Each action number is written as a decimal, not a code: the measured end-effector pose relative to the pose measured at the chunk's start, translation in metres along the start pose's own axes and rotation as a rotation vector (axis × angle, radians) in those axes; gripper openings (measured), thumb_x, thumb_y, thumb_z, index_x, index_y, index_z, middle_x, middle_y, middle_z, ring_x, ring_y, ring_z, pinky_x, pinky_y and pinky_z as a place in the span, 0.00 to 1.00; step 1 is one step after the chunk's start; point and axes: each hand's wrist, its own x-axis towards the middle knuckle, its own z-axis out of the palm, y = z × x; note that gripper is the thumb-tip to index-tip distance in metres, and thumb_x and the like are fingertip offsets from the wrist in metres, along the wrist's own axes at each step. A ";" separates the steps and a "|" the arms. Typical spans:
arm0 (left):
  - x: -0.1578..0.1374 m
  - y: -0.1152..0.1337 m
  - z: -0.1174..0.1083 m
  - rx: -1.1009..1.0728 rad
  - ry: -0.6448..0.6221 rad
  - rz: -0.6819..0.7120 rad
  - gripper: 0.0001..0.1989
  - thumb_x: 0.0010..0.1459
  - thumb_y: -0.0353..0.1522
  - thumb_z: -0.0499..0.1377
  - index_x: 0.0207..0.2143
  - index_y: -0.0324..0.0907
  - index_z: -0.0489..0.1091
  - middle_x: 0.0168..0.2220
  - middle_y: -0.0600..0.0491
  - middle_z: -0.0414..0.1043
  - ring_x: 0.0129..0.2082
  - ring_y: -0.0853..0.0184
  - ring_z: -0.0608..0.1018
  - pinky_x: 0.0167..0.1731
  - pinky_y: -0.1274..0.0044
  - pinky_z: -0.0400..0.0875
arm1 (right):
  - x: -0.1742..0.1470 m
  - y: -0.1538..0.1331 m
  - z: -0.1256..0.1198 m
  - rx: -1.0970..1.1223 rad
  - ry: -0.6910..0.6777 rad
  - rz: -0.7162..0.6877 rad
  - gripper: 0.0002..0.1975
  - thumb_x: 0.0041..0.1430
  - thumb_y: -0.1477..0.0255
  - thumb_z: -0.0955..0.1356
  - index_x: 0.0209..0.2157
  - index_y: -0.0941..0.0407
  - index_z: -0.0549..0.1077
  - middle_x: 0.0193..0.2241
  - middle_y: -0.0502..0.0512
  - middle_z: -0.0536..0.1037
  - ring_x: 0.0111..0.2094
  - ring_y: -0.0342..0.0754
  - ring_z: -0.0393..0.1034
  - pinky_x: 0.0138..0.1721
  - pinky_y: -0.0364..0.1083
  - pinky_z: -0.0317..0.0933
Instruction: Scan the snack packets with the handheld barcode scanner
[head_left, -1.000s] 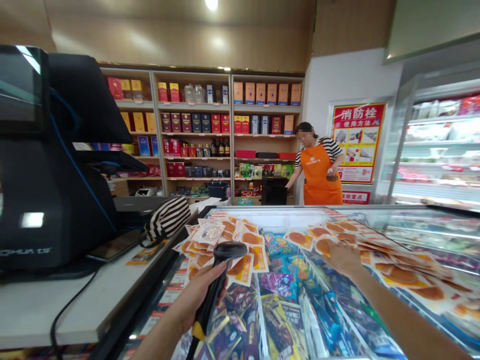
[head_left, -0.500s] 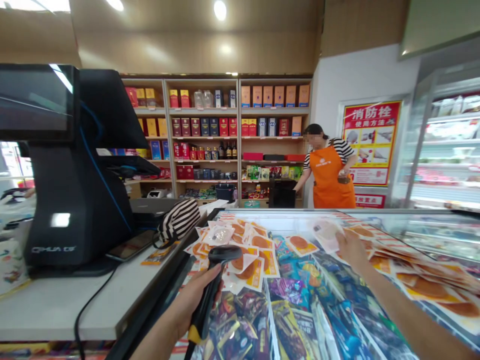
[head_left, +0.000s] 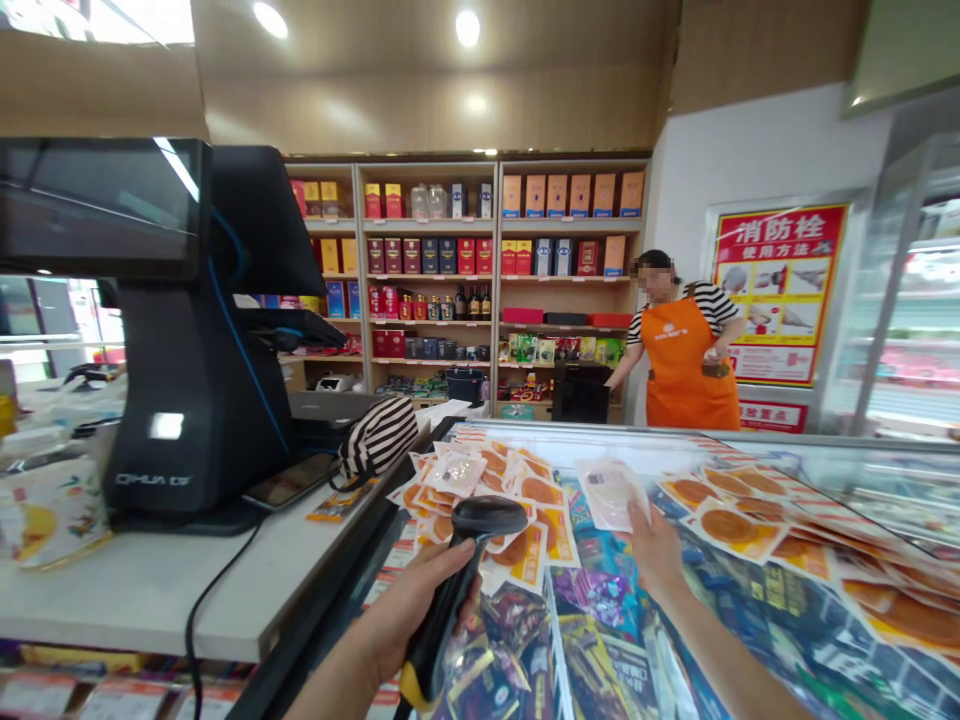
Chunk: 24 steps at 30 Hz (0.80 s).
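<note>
My left hand (head_left: 409,605) is wrapped round the handle of a black and yellow barcode scanner (head_left: 442,600), its head pointing away from me over the freezer. In my right hand (head_left: 654,545) is a flat white packet (head_left: 609,493), pinched by its right edge, with its pale back toward me. A pile of similar packets (head_left: 540,490) showing round brown patties lies beyond the scanner. On the right, more patty packets (head_left: 726,522) are spread and stacked on the glass. Bagged frozen goods (head_left: 600,600) fill the compartments below my hands.
A black checkout terminal (head_left: 202,400) stands on the white counter (head_left: 150,590) at left, with a phone (head_left: 291,482) and a striped pouch (head_left: 379,437). A co-worker in an orange apron (head_left: 686,360) stands behind the freezer, before shelves (head_left: 427,225) of boxes.
My right hand has moved left with the white packet, away from the right-hand packets and closer to the scanner. My left hand still grips the scanner. The view has turned slightly left.
</note>
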 end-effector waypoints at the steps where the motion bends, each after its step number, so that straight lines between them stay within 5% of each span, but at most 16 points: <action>1: 0.001 0.000 0.000 0.000 -0.029 0.001 0.14 0.44 0.41 0.54 0.23 0.38 0.60 0.18 0.55 0.65 0.14 0.76 0.65 0.14 0.83 0.57 | 0.000 0.001 0.000 -0.013 0.004 -0.002 0.25 0.45 0.57 0.60 0.40 0.61 0.65 0.32 0.57 0.70 0.32 0.49 0.66 0.27 0.45 0.65; 15: 0.011 0.003 0.013 -0.039 -0.251 0.017 0.13 0.47 0.40 0.53 0.26 0.37 0.62 0.20 0.53 0.65 0.16 0.75 0.65 0.15 0.82 0.57 | -0.001 0.008 -0.004 -0.206 0.024 -0.001 0.28 0.48 0.57 0.56 0.45 0.62 0.63 0.33 0.60 0.72 0.26 0.48 0.69 0.24 0.43 0.63; 24: 0.012 0.005 0.019 -0.062 -0.275 -0.003 0.13 0.47 0.39 0.53 0.25 0.36 0.62 0.20 0.53 0.64 0.15 0.76 0.65 0.16 0.82 0.57 | -0.006 0.002 -0.005 -0.145 0.042 0.028 0.28 0.47 0.57 0.57 0.46 0.60 0.61 0.36 0.59 0.71 0.28 0.48 0.69 0.26 0.44 0.64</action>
